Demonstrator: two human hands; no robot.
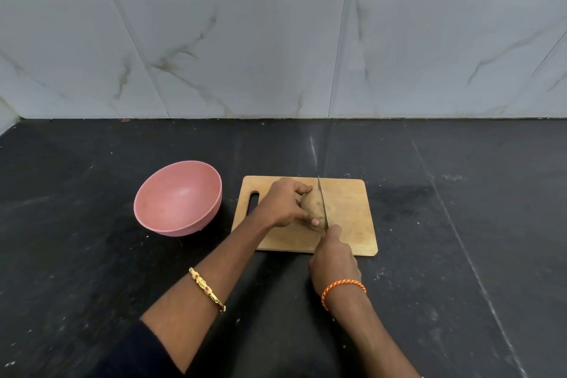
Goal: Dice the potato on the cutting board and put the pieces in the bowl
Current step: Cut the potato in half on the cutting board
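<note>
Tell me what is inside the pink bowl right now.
The pink bowl shows only its bare inner wall and bottom; no potato pieces are in it. The potato sits whole on the cutting board, held by the left hand. Nothing covers the bowl's inside.

A single head view looks forward and steeply down from above the near edge of the dark surface (92,193). The board (349,218) sits close, just below frame centre. Beyond the board the view faces the tiled wall (245,49).
</note>
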